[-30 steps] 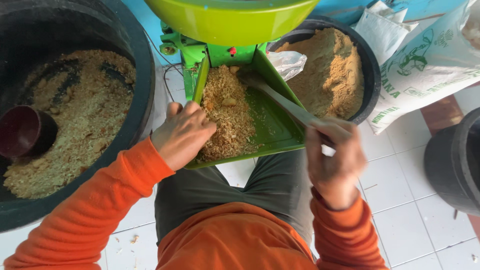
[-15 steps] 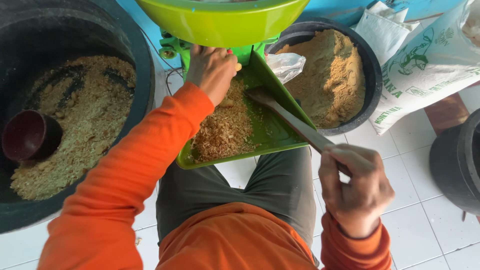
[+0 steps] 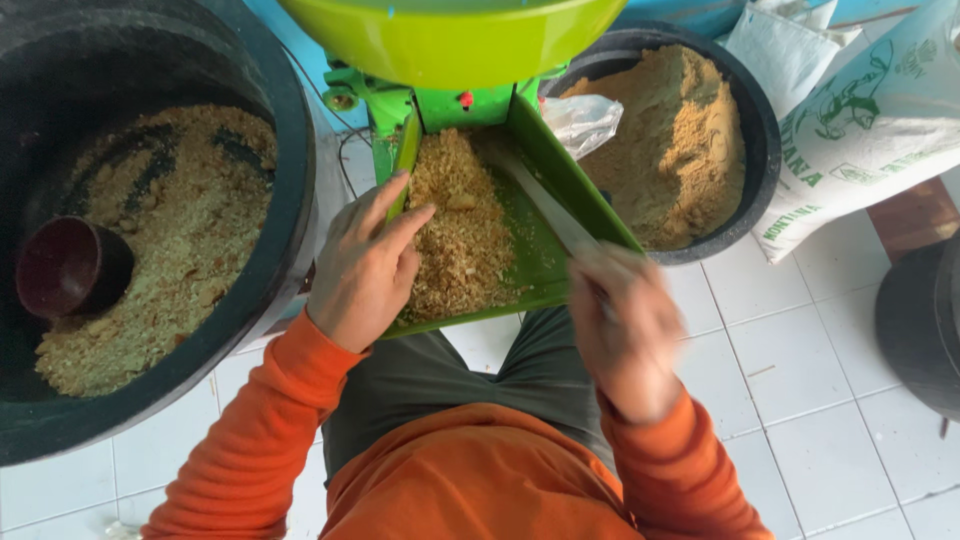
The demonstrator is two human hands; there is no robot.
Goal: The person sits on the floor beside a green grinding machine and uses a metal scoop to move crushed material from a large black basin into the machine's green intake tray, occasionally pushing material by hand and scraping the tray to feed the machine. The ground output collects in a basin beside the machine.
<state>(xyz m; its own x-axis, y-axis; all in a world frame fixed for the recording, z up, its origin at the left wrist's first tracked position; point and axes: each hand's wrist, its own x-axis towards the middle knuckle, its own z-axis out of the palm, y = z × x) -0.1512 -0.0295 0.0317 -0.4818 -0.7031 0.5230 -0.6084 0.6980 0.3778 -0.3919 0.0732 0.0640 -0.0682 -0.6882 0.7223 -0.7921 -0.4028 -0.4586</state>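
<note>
Crumbly tan meal (image 3: 462, 225) lies heaped in the green tray (image 3: 545, 170) of a green machine, at about 12 o'clock from the person's lap. The heap fills the tray's left half and runs from the machine's outlet down to the tray's near lip. The left hand (image 3: 365, 265) rests at the tray's left wall, at about 9 o'clock from the heap, fingers stretched and close together, their tips touching the meal's edge; it grips nothing. The right hand (image 3: 625, 330), blurred, is closed round the near end of a long flat stick (image 3: 545, 205), at about 4 o'clock from the heap. The stick slants up toward 11 o'clock across the tray's bare right half, its far end near the outlet. A lime-green hopper (image 3: 450, 40) hangs over the tray's far end.

At 9 o'clock a large black tub (image 3: 290, 200) holds coarse meal, with a dark round scoop (image 3: 70, 270) lying in it at its left. At 2 o'clock a second black tub (image 3: 745, 130) holds finer tan powder, just beside the tray's right wall, a crumpled clear plastic bag (image 3: 580, 120) between them. White printed sacks (image 3: 860, 130) lean at the far right on the white tiled floor (image 3: 800, 400). Both sleeves are orange.
</note>
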